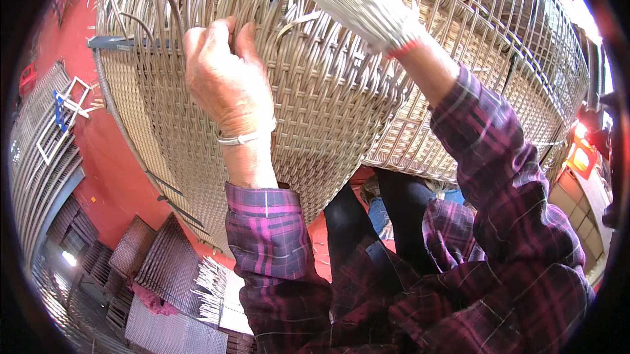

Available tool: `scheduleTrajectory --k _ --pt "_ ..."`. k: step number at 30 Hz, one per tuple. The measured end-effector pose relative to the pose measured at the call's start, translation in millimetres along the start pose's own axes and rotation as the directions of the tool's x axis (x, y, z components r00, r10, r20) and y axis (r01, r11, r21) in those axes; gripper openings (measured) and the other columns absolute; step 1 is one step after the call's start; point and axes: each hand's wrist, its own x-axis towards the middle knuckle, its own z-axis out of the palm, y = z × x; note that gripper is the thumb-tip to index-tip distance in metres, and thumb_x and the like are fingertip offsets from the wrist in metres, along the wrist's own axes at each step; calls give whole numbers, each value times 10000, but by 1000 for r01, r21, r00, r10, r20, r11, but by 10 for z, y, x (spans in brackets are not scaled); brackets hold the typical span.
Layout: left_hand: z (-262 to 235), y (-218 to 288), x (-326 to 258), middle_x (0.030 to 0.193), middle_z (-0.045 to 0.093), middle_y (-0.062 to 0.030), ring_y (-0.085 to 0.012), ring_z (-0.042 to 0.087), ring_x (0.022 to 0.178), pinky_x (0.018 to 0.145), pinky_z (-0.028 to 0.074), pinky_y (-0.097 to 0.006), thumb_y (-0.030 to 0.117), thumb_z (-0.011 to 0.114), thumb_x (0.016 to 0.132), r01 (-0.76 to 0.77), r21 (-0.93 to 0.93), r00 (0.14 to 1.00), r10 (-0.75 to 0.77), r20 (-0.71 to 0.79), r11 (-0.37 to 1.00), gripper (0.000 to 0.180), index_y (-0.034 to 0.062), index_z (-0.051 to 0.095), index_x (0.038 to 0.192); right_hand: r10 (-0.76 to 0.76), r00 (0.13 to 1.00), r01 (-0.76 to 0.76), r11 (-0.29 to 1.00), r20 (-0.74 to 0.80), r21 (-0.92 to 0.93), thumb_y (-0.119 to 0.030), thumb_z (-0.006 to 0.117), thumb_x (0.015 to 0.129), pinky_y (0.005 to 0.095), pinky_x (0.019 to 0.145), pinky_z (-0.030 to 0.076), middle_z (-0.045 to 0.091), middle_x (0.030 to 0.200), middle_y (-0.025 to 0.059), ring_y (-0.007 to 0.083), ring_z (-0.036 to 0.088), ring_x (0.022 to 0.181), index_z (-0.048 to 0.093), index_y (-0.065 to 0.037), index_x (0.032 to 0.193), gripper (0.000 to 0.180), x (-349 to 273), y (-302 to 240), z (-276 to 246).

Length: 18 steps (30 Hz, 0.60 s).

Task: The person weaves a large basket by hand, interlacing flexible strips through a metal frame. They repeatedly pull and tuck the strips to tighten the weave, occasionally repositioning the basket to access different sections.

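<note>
A large woven wicker piece (321, 91) in beige-grey strands spreads in front of me, with loose strand ends (174, 0) standing up along its upper edge. My left hand (226, 78), bare with a pale bangle at the wrist, is closed at that edge, thumb and fingers bent around a wicker strand. To its right, my right hand (351, 3) wears a whitish knitted glove with a red cuff. Its fingers look pressed together over the strands near the top of the picture; they are partly blurred, and whatever they hold is hidden.
An open wicker frame (499, 32) with bare ribs adjoins on the right. A grey bar (118, 42) sticks out at the left edge of the weave. Stacked woven panels (167, 262) stand lower left on the red floor (118, 177), near curved slatted pieces (46, 157).
</note>
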Motion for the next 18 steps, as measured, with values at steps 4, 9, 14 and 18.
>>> scheduleTrajectory --k 4,9,14,18 --pt "-128 -85 -44 673 597 29 -37 467 543 514 386 -182 83 744 791 332 -668 931 -345 119 666 101 19 673 825 -347 935 347 938 72 9 -174 588 837 359 629 522 657 780 67 249 645 682 666 -117 900 116 -103 -232 4" --pt "-283 -102 -147 651 593 17 -33 472 554 511 349 -179 174 733 822 425 -771 887 -387 252 474 175 20 662 781 -99 866 264 922 491 -281 -264 542 865 413 685 527 663 776 99 300 652 722 678 -147 916 186 -41 -86 163" --pt "-371 -103 -204 570 542 6 -48 421 499 471 324 -225 231 682 865 521 -518 853 -441 279 678 304 16 614 662 140 800 9 970 583 -244 -352 551 870 377 722 532 695 868 83 253 671 762 690 -172 1015 270 93 37 296" --pt "-404 -133 -141 514 441 16 -44 402 482 443 300 -242 177 666 860 396 -308 899 -296 323 865 376 10 479 580 238 691 -145 971 682 -191 -350 553 854 337 742 524 695 927 80 232 663 836 680 -165 1056 303 172 127 424"
